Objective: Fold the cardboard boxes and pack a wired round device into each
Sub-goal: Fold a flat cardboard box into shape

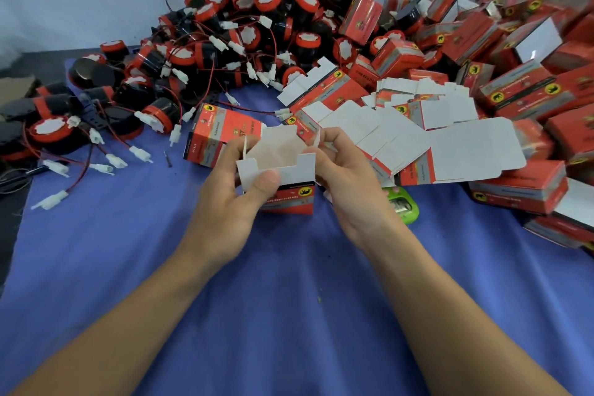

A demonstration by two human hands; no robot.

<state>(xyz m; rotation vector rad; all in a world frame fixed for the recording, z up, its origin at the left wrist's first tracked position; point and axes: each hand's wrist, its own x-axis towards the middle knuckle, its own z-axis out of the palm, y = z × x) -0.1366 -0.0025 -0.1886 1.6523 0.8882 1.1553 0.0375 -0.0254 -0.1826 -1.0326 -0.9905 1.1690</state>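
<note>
One cardboard box [279, 154], flaps up, gripped by left hand [231, 199] and right hand [347, 180], mid blue cloth [289, 299]; wired round devices [244, 26] heaped at its far edge.

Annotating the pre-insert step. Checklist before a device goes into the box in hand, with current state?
1. Box gripped: ok, the left hand and right hand both hold the box.
2. Top open: ok, the white flaps stand up.
3. Bottom closed: cannot tell, it is hidden from the camera.
4. Box empty: cannot tell, nothing shows inside but the lower part is hidden.
5. Devices available: ok, the pile of round devices lies beyond the box on the blue cloth.
6. Hand free for the pick: not ok, both are on the box.
</note>
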